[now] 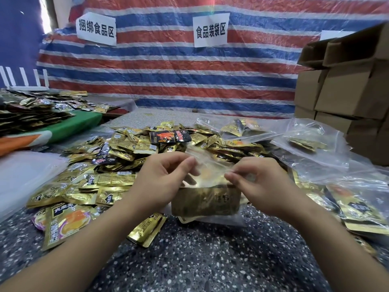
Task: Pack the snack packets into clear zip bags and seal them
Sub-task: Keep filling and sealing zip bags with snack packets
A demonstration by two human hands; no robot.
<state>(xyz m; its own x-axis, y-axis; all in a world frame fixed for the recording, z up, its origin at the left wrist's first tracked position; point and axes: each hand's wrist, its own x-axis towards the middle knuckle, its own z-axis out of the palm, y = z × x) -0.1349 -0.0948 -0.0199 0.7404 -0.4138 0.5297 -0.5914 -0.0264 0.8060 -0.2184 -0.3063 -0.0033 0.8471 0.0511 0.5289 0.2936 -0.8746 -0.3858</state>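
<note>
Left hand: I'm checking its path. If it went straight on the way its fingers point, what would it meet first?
Likely the right hand: the left hand points right across the clear zip bag both pinch; depth is unclear.

A: Left hand (160, 175), right hand (263, 182): gloves?
B: None. Both bare, short plain nails.
A: Sleeves, watch, rings?
B: Forearms bare to frame edge; wrists and fingers unadorned.

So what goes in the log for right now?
step: sealing | left hand: pinches bag top | right hand: pinches bag top | bag: packets inside
</note>
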